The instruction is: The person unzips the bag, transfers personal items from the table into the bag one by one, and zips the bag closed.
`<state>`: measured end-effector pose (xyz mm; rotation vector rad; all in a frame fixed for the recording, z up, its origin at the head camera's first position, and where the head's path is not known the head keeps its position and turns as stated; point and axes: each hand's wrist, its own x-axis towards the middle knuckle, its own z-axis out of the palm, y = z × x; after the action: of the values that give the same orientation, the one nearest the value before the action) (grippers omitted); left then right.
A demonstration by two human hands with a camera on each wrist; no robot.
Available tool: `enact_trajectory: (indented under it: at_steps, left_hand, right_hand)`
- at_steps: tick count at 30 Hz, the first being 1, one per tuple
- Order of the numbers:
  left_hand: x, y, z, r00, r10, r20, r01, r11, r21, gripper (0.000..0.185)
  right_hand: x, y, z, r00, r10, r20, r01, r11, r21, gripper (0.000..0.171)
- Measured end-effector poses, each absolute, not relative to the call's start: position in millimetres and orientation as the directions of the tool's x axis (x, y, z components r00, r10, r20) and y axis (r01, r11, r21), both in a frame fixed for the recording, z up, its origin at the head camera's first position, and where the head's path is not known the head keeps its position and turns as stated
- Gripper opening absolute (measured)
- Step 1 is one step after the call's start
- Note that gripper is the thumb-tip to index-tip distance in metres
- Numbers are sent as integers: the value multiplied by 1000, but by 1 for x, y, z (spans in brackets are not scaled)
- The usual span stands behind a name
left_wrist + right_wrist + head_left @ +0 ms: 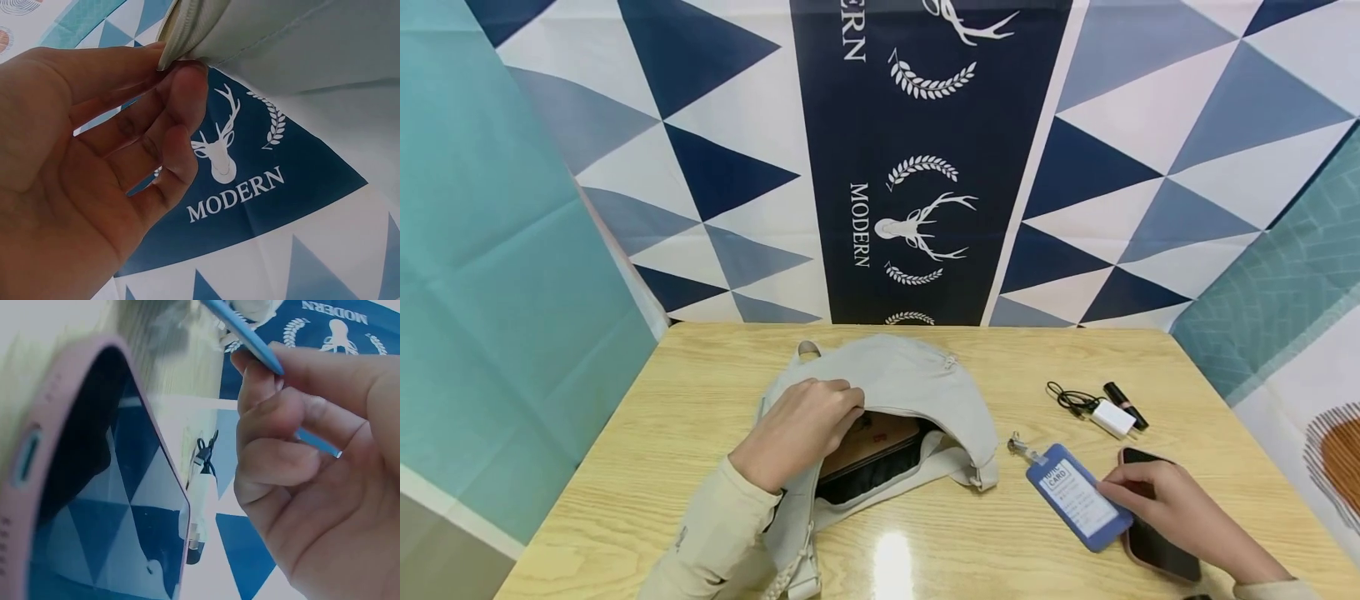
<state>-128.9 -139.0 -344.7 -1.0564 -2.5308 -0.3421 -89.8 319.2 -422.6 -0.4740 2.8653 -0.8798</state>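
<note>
A beige fabric bag [902, 379] lies open in the middle of the wooden table [700, 433]. My left hand [838, 408] pinches the upper lip of its opening and lifts it. The left wrist view shows the bag edge [187, 25] held between thumb and fingers [178, 87]. A brown flat item [872, 442] lies inside over the dark lining. To the right, my right hand [1116, 493] pinches the near end of a blue card holder [1075, 496], whose edge [250, 340] runs between the curled fingers [275, 419]. A phone in a pink case [1157, 546] lies beneath that hand, and fills the left of the right wrist view [94, 487].
A white charger [1112, 417] with a coiled black cable [1070, 398] and a black lipstick tube [1124, 405] lie behind the card holder. A patterned backdrop [925, 167] stands at the table's far edge, with teal panels on both sides.
</note>
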Motion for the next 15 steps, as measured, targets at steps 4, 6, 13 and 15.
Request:
enact_trajectory:
  at_steps: [4,6,13,15]
  left_hand:
    - [-128,-139,-345,-654,620,434,716,692,91,16]
    - [-129,-139,-346,-654,619,435,716,692,92,16]
    - [-128,-140,-345,-656,619,432,715,693,93,17]
    - [-128,-141,-345,-657,617,433,714,694,95,17]
  right_hand:
    - [-82,323,-420,-955,-264,-138,-104,731,-675,21]
    - [-78,325,-420,-947,-251,-202,-27,686,-727,25]
    - [-63,324,-416,-933,-284,-223,52,505,-862,32]
    - [-61,322,-415,-931,-277,-237,85,466,-880,33]
